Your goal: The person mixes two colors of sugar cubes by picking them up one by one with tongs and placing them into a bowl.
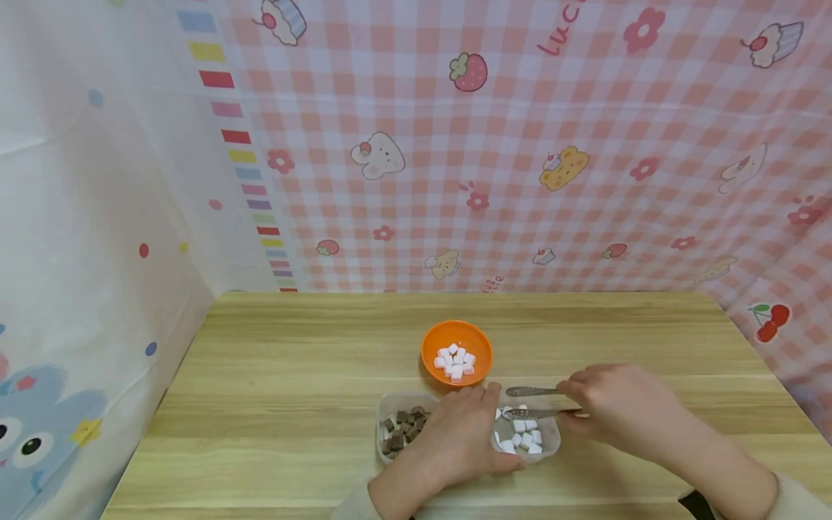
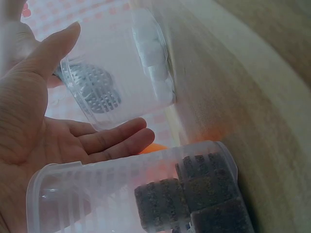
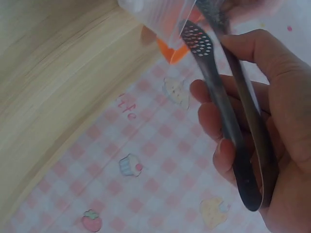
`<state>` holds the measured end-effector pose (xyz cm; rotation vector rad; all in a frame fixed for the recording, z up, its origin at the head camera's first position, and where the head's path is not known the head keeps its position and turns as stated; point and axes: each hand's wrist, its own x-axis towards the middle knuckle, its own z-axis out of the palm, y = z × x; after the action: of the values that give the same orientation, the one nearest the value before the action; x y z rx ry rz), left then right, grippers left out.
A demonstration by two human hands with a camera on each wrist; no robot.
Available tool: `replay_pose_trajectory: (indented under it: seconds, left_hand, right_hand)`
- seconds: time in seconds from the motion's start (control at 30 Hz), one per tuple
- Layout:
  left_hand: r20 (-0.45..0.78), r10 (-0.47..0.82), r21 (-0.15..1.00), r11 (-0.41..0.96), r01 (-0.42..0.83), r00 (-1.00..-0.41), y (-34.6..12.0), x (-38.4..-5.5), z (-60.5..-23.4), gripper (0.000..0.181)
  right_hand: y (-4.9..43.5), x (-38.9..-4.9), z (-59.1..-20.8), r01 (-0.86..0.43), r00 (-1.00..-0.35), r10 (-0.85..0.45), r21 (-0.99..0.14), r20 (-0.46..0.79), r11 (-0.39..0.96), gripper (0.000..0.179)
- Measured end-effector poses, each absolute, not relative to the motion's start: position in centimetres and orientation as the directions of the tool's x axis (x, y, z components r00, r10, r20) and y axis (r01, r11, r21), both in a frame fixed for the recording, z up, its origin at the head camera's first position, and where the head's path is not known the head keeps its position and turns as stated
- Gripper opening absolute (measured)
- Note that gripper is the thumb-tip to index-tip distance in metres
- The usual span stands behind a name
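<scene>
My right hand [image 1: 620, 408] grips metal tongs [image 3: 226, 102] with perforated tips, their two arms apart. One tip reaches over a clear plastic container [image 1: 554, 440] of white cubes [image 1: 525, 439], while the other lies above its far rim. My left hand [image 1: 458, 433] holds this container at its left side, thumb at the near wall and fingers along the opposite side. Under that same hand, partly hidden, sits a second clear container [image 1: 382, 412] with dark brown cubes [image 1: 398, 437]. Behind them stands an orange bowl [image 1: 429, 365] with several pinkish-white cubes [image 1: 455, 361].
The wooden tabletop [image 1: 273, 404] runs back to a pink checked cloth [image 1: 416, 108] hung behind it. A white cloth [image 1: 84, 180] with coloured dots hangs along the left side.
</scene>
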<state>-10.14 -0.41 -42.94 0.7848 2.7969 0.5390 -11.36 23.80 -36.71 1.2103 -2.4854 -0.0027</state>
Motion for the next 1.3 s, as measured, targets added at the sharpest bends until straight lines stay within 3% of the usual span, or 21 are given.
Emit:
replay_pose_trajectory:
  seconds: [0.3, 0.5, 0.77, 1.07, 1.3]
  left_hand:
    - [-0.075, 0.542, 0.389, 0.789, 0.476, -0.837, -0.4, -10.2, -43.0, 0.102]
    - [-0.076, 0.548, 0.393, 0.784, 0.48, -0.833, -0.5, -10.2, -42.9, 0.102]
    - [-0.062, 0.558, 0.38, 0.78, 0.498, -0.827, -0.6, -10.2, -42.8, 0.098]
    - [-0.073, 0.556, 0.374, 0.785, 0.494, -0.828, -0.6, -10.3, -42.8, 0.102]
    - [-0.073, 0.547, 0.376, 0.79, 0.485, -0.834, -0.6, -10.3, -42.9, 0.1]
  right_hand:
    - [21.7, -10.9, -37.1, -0.744, -0.497, -0.83, 0.367, 0.253, 0.558, 0.038]
    - [20.7, -10.6, -37.7, -0.735, -0.506, -0.84, 0.413, 0.194, 0.538, 0.029]
    - [20.3, -10.7, -38.1, -0.733, -0.509, -0.845, 0.433, 0.164, 0.525, 0.031]
    - [21.3, -11.1, -37.8, -0.744, -0.555, -0.81, 0.325, 0.188, 0.584, 0.033]
    - [23.5, -11.4, -37.3, -0.757, -0.615, -0.745, 0.073, 0.258, 0.65, 0.018]
